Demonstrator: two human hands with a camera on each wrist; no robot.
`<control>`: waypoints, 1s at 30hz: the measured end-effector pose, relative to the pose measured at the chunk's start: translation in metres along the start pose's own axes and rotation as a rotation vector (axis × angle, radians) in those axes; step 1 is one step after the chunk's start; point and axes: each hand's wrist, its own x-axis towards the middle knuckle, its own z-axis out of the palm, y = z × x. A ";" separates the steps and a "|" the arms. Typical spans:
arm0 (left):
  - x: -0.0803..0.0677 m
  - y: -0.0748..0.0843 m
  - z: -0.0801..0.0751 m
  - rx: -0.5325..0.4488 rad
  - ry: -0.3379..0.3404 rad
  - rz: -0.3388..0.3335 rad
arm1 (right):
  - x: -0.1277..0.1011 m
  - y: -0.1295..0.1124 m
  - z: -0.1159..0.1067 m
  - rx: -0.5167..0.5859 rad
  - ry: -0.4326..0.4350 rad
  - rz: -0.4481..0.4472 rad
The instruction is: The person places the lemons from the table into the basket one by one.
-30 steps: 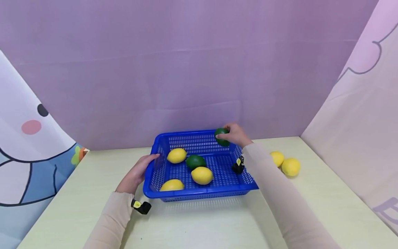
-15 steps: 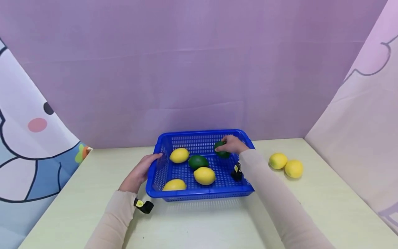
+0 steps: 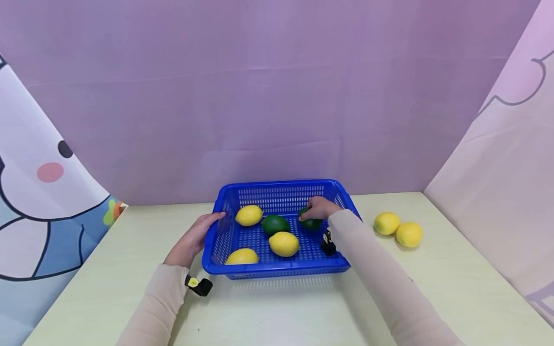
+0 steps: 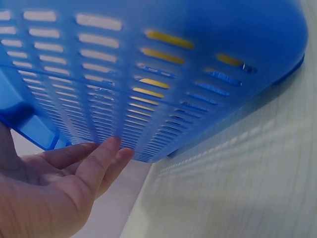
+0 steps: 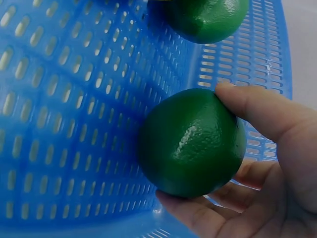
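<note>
right hand (image 3: 320, 208) is wrapped around a green lime (image 5: 190, 143), holding it low inside the blue basket (image 3: 225, 194) near the far right corner. left hand (image 3: 193, 239) rests flat, fingers straight, against the basket's left wall. another lime (image 3: 275, 224) and three lemons (image 3: 283, 243) lie inside, two lemons (image 3: 386, 223) sit on the table (image 3: 277, 312)

Right hand (image 3: 319, 208) has dropped from above the far rim of the blue perforated plastic basket (image 3: 277, 188) down inside it, carrying the glossy dark green lime (image 3: 309, 222). Lime was level with the rim a second ago, lower half a second ago, now down at the basket floor just right of the other green lime (image 3: 275, 224). Fingers remain curled round it in the right wrist view (image 5: 190, 144). Head camera also shifted slightly.
</note>
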 end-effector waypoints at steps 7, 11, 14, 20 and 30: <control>-0.001 0.001 0.000 -0.029 -0.043 0.026 | 0.003 0.001 0.002 -0.008 -0.031 0.016; 0.000 0.000 0.000 -0.022 -0.034 0.016 | 0.002 0.001 0.003 0.009 -0.032 0.024; 0.000 0.000 0.000 -0.017 -0.031 0.016 | 0.002 0.002 0.002 0.018 -0.030 0.027; -0.002 0.001 -0.001 -0.010 -0.021 0.018 | 0.001 0.000 0.000 0.022 -0.020 0.020; -0.002 -0.001 0.000 -0.021 -0.031 0.016 | -0.012 -0.003 -0.012 0.016 -0.011 -0.036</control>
